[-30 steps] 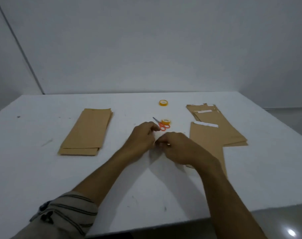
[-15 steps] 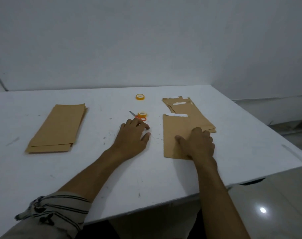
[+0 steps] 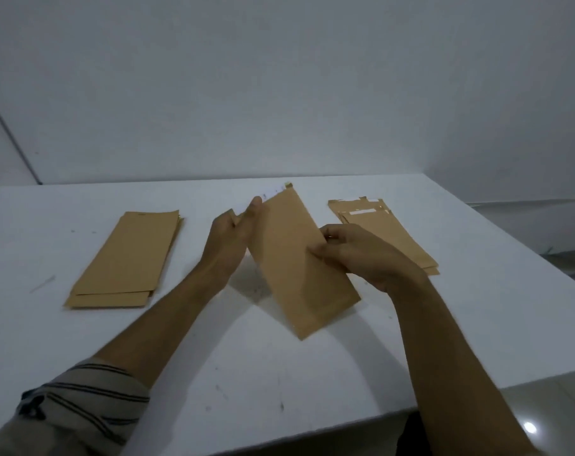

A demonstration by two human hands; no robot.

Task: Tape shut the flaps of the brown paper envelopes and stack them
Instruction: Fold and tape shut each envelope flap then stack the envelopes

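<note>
Envelope (image 3: 299, 274) is mid-frame, held between both hands above the white table (image 3: 312, 373). Its long axis is tilted, with the top end toward 12 o'clock and the bottom corner toward 6. A shadow falls on the tabletop beside its left edge; can't tell if the bottom corner touches. At the upper left edge the left hand (image 3: 230, 238) pinches it near the top, thumb tip on the front face, other fingers mostly hidden behind. On the opposite edge the right hand (image 3: 358, 255) grips about midway, thumb across the front and fingers curled over the edge. A white strip (image 3: 273, 193) shows along the top end, just past the left thumb. At 9 o'clock a neat stack (image 3: 128, 258) of brown envelopes lies flat, well apart from the hands. At 2 o'clock is a looser pile (image 3: 391, 232), just beyond the right hand — edges fanned, a pale strip near the far end of the top one. Striped sleeve (image 3: 82, 413) at 7 o'clock; right forearm bare.
</note>
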